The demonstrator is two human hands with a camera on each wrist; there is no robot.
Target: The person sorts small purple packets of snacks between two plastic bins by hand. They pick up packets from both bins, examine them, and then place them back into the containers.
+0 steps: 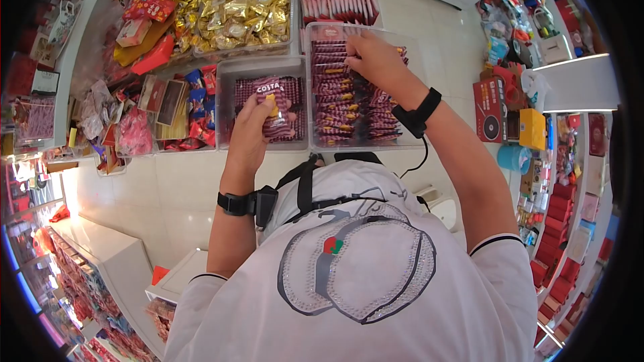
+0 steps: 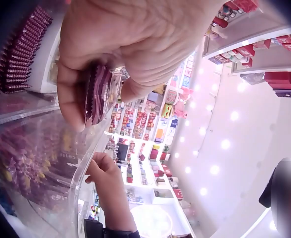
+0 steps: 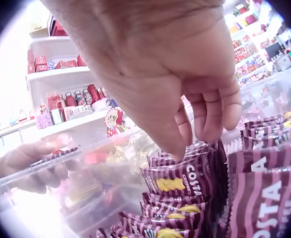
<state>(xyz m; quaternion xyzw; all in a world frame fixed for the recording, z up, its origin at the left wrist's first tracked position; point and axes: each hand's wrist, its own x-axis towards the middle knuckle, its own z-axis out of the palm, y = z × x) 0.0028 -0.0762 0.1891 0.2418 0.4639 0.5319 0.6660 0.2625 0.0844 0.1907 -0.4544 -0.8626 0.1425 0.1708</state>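
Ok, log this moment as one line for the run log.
left hand: gripping striped Costa packet above left bin | right hand: over packet rows in right bin, fingers bent | contact there: unclear

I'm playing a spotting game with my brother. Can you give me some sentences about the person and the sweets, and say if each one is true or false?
1. The left hand holds a striped packet. True.
2. The gold-wrapped sweets share a bin with the rows of striped packets. False: the gold ones have their own bin.
3. The word COSTA shows on the packet being held. True.
4. The person wears gloves. False: the left hand and the right hand are both bare.
5. Only one wrist has a black band. False: there is a left band and a right band.
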